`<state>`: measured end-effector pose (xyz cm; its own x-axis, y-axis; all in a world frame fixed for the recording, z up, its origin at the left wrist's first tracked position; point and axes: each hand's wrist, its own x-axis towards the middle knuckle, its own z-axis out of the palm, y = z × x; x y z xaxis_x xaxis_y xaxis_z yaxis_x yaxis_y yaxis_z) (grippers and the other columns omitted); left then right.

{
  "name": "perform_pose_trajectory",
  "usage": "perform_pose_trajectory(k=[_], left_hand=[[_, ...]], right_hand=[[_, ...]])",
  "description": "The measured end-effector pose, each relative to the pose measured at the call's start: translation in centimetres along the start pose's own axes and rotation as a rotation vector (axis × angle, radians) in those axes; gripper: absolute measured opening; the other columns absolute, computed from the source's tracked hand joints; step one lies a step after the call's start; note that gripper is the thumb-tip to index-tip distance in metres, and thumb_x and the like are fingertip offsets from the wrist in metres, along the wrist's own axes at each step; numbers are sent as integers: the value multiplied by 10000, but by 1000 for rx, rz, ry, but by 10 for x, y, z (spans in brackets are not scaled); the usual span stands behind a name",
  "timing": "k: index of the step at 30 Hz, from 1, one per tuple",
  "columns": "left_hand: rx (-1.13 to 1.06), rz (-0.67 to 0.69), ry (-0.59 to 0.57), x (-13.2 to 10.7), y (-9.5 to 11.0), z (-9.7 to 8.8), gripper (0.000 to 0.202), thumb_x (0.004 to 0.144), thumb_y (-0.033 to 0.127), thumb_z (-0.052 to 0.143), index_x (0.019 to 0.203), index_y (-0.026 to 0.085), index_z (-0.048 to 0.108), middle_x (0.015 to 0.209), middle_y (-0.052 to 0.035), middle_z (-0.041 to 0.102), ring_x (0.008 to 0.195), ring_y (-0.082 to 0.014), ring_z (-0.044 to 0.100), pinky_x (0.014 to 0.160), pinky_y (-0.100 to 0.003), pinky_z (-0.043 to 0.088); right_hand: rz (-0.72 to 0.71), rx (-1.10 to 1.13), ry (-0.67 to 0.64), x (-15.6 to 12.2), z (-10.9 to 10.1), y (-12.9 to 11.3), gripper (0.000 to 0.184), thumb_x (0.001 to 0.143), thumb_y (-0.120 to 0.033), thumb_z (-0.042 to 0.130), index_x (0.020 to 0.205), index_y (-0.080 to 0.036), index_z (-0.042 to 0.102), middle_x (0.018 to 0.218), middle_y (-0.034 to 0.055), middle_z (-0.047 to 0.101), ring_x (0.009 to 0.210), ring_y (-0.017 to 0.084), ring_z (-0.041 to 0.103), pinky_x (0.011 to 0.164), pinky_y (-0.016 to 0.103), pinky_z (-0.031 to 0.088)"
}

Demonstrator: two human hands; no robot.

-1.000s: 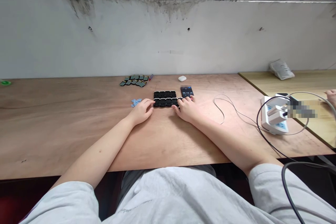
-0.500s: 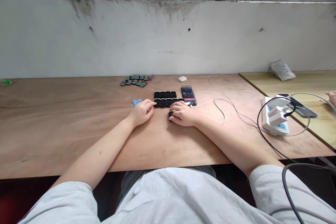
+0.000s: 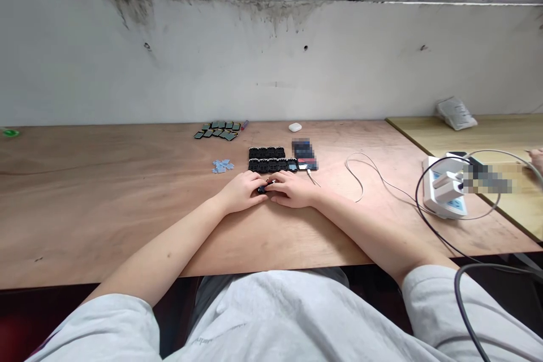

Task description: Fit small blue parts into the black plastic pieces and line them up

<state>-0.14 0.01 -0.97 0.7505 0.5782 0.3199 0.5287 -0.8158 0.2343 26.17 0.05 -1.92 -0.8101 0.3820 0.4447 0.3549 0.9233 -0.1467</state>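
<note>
My left hand point(image 3: 241, 191) and my right hand point(image 3: 293, 190) meet at the table, fingertips closed on a small black plastic part point(image 3: 262, 189) between them. Much of that part is hidden by the fingers. Just beyond them lie two rows of similar black plastic parts, a back row point(image 3: 266, 152) and a front row point(image 3: 268, 166). At the front row's right end, one part has a light blue square point(image 3: 292, 167) on it. Loose blue squares point(image 3: 222, 167) lie in a small pile left of the rows.
Several dark green square modules point(image 3: 217, 132) lie farther back, beside a thin purple tool point(image 3: 245, 124). A phone point(image 3: 304, 154) with a charging cable, a white case point(image 3: 295, 127) and a white power strip point(image 3: 443, 188) lie to the right. Another person's hand point(image 3: 537, 159) shows at the right edge.
My left hand has moved right, from near the blue squares to the black part. My right hand has shifted slightly left with the part, uncovering the front row's right end.
</note>
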Motion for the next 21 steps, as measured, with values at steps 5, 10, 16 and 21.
perform_pose_trajectory(k=[5,10,16,21], left_hand=[[-104,-27,109,-2,-2,5,260,991,290,560,1195,234,710,1176,-107,687,1063,-240,671,951,-385,564],[-140,-134,338,-4,-17,-4,276,1013,301,508,1167,214,720,1187,-114,723,1110,-245,689,1028,-401,551],[-399,-575,681,-6,-47,-11,239,942,371,663,1066,192,762,922,-87,750,765,-212,714,801,-336,587],[-874,-930,904,-1,-60,-9,191,918,344,724,965,160,709,766,-66,715,589,-141,687,493,-177,460]], right_hand=[[18,13,62,-1,0,0,367,967,-232,619,1330,-196,662,1371,175,604,1182,274,627,1008,442,552],[96,5,140,-3,-5,1,357,963,-189,596,1312,-231,657,1463,171,554,1224,268,633,1023,455,564],[91,0,125,-5,-6,4,254,978,-199,573,1203,-222,690,1433,169,576,1188,258,649,997,449,579],[75,-7,130,-4,-7,6,223,982,-191,555,1154,-203,697,1397,175,595,1109,241,669,967,425,582]])
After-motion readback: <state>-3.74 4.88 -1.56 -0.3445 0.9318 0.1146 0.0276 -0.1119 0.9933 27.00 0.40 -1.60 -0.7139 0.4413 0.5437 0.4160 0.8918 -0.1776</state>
